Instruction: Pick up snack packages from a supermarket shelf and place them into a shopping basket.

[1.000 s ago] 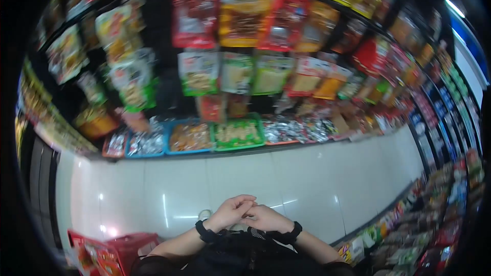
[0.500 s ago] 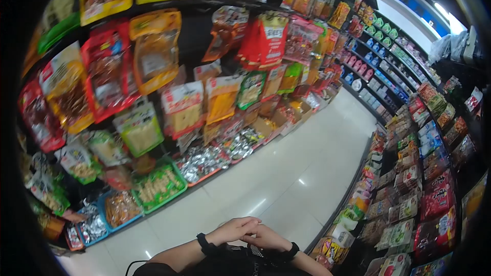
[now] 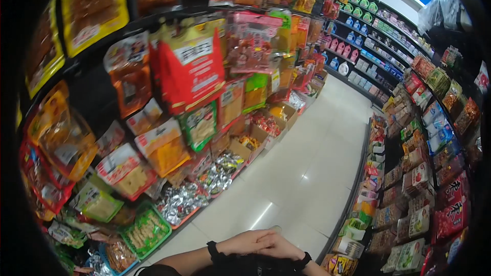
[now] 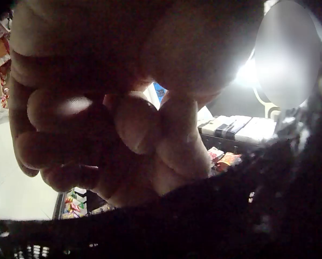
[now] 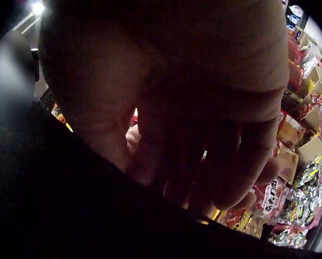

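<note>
My left hand [image 3: 244,242] and right hand [image 3: 282,247] rest together low in front of the body, fingers overlapping. Each wrist wears a black band. No item shows in either hand. The left wrist view has the left palm [image 4: 96,59] close up and dark, with bent fingertips of both hands below it. From the right wrist, the right palm [image 5: 166,70] fills the middle, its fingers loosely bent and partly hidden by dark clothing.
Hanging snack packets [image 3: 192,69] cover the left rack. Below them stand a green tray [image 3: 166,229] of wrapped snacks and several open boxes. A tiled aisle [image 3: 307,158] runs ahead between this rack and the packet-filled right shelf [image 3: 409,189]. Bottles [image 3: 342,48] line the far shelves.
The view has swung right, from facing the snack rack to looking along the aisle. The red basket at lower left has left the view. Both hands stay together.
</note>
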### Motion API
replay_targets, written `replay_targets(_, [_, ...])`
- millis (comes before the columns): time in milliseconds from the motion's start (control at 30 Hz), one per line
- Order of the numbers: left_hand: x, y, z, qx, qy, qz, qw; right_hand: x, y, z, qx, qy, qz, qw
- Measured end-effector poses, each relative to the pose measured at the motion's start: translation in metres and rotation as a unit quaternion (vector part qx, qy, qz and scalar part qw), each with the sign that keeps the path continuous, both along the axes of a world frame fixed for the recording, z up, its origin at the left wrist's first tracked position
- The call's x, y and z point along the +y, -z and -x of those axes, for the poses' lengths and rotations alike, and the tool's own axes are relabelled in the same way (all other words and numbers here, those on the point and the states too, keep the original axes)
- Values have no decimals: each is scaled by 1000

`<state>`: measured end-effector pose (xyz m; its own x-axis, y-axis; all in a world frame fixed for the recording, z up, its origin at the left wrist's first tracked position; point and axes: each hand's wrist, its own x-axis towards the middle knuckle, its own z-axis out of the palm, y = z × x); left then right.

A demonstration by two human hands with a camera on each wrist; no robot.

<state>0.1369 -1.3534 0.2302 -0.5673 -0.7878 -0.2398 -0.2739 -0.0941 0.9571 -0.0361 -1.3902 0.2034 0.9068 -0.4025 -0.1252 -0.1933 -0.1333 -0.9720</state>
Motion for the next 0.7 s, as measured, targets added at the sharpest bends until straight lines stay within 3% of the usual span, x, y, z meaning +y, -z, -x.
replay_targets(67, [-42,9,17,-30,-22,28,999,-42,-5,14,-5,25,-21,999])
replay_targets(167, [-114,3,51,-36,-67,78,994,-121,-14,45,-44,33,40,998])
replay_targets(233, [-155,-12,77,-35,-92,92,991,-165,-32,69,34,67,115,991])
replay_targets(400, [-252,-27,123,21,-151,212,965,-270,-38,114,-22,72,68,995])
replay_targets(467, [-281,-29,129,19,-152,185,971,-300,-39,120,43,68,-5,997])
replay_targets(567, [-329,-24,133,-2,-145,149,978,-346,-19,126,-14,48,47,998])
replay_targets(700, [-409,-17,136,4,-147,129,981,-423,-19,124,22,59,26,998])
